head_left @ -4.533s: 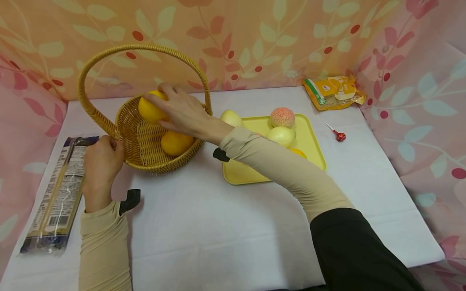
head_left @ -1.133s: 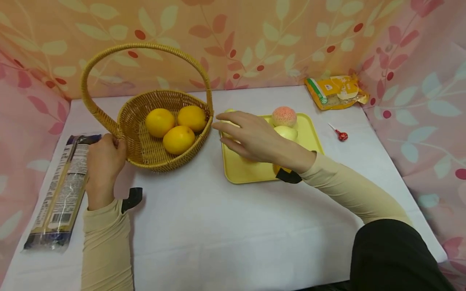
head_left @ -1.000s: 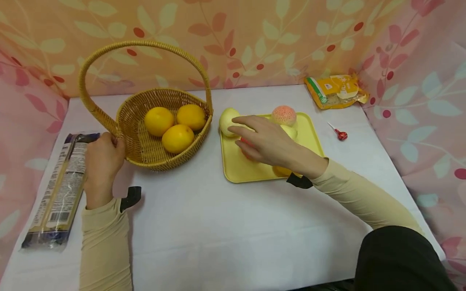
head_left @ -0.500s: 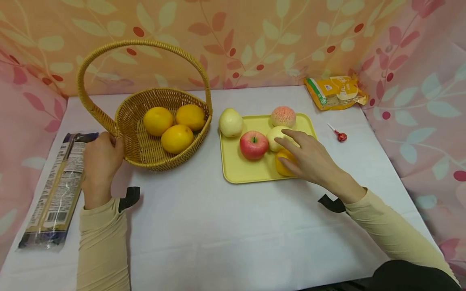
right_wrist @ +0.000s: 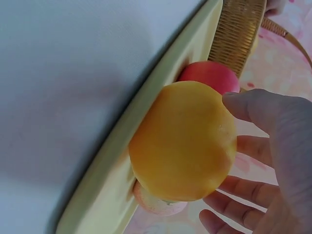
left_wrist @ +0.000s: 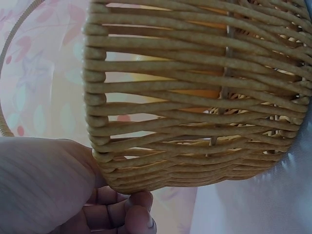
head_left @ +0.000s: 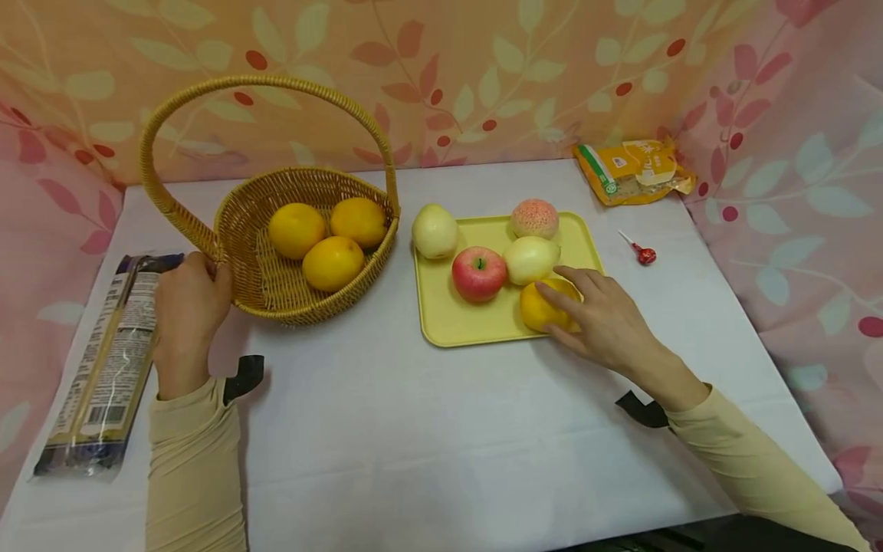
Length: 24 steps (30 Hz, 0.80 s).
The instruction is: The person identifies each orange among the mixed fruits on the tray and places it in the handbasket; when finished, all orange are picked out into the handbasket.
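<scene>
1. Currently, from my remote seat, I see the person's right hand (head_left: 610,326) reaching over the near right corner of the tray (head_left: 451,322), my landmark here.
2. On the tray, towards that same corner, sits the orange (head_left: 533,308). The right hand's fingers are loosely bent and spread about it, the thumb on the near side. My right wrist view shows them released rather than clenched; how firmly any fingertip touches the peel, I cannot tell.
3. Well to the left of the tray, the left hand (head_left: 189,318) grasps the basket (head_left: 274,280) at its rim, by the foot of the handle. My left wrist view shows its fingers curled under the woven edge.
4. Three more oranges (head_left: 334,263) lie together inside the basket, which stands upright left of the tray.
5. I also count a red apple (head_left: 478,276) near the middle of the tray, a pale pear (head_left: 530,259) just behind the orange, a speckled peach (head_left: 535,219) by the back edge, and a second pear (head_left: 435,232) at the back left corner, covering the rim.
6. Right of the tray I see a lollipop (head_left: 645,256); beyond its back right corner, a snack bag (head_left: 635,175).
7. Farthest left of the tray, past the basket, lies a long packet (head_left: 113,360).
</scene>
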Motion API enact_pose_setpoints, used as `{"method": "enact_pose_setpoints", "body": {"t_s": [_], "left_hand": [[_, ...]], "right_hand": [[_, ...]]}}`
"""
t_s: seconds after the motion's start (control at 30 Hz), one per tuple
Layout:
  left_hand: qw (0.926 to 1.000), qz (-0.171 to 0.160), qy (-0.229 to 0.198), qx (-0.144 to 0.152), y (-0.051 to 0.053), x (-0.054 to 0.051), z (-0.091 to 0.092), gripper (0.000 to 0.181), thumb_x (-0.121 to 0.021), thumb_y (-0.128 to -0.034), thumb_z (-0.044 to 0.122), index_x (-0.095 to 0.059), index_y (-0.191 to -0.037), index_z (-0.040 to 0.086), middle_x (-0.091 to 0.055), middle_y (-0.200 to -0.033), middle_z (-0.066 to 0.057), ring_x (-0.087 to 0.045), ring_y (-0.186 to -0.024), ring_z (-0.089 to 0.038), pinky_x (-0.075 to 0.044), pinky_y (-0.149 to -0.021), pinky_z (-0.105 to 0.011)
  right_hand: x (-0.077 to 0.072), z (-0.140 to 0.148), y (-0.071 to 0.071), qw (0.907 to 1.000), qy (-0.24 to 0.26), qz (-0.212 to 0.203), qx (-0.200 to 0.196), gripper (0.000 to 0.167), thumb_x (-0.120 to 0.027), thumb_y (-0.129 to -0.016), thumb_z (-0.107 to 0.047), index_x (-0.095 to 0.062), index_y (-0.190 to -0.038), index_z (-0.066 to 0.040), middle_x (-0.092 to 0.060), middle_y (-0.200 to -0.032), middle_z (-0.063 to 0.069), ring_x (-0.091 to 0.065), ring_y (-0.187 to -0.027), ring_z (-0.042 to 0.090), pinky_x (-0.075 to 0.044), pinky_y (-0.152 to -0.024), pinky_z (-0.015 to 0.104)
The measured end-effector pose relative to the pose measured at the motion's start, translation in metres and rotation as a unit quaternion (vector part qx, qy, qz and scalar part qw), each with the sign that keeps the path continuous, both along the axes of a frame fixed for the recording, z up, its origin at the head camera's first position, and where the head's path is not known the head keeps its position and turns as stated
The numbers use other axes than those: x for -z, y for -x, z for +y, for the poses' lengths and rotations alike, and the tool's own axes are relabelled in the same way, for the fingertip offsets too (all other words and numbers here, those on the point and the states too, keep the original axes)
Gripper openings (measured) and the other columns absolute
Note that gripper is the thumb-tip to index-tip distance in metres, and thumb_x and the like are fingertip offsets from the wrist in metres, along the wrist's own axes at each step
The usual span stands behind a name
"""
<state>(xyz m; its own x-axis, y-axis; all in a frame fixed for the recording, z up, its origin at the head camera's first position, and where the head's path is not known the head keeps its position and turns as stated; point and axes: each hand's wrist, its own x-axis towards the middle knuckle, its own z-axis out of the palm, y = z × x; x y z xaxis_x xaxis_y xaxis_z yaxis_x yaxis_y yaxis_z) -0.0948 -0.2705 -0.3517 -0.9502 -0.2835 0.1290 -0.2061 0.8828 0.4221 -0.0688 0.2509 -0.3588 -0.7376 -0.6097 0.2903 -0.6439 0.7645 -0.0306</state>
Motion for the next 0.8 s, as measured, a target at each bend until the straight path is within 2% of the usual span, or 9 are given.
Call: {"method": "enact_pose_setpoints", "body": {"t_s": [0.43, 0.8], "left_hand": [[1.0000, -0.002, -0.004, 0.002, 0.0006, 0.0001, -0.0014, 0.037, -0.046, -0.0987, 0.024, -0.056, -0.088, -0.010, -0.058, -0.071, -0.027, -0.052, -0.058, -0.038, -0.030, -0.043, -0.031], [0.9999, -0.007, -0.011, 0.000, -0.0007, -0.0015, 0.0002, 0.037, -0.045, -0.0987, 0.023, -0.057, -0.092, -0.012, -0.058, -0.074, -0.029, -0.052, -0.058, -0.035, -0.032, -0.043, -0.031]], "right_hand": [[0.0070, -0.0027, -0.0042, 0.9998, -0.019, -0.002, 0.011, 0.067, -0.088, -0.067, -0.031, -0.061, -0.125, -0.014, -0.055, -0.129, 0.019, -0.051, -0.114, 0.038, -0.046, -0.086, 0.053], [0.0085, -0.0044, -0.0036, 0.9996, -0.021, 0.017, 0.010, 0.068, -0.092, -0.061, -0.030, -0.060, -0.118, -0.011, -0.058, -0.125, 0.015, -0.052, -0.108, 0.039, -0.048, -0.079, 0.051]]}}
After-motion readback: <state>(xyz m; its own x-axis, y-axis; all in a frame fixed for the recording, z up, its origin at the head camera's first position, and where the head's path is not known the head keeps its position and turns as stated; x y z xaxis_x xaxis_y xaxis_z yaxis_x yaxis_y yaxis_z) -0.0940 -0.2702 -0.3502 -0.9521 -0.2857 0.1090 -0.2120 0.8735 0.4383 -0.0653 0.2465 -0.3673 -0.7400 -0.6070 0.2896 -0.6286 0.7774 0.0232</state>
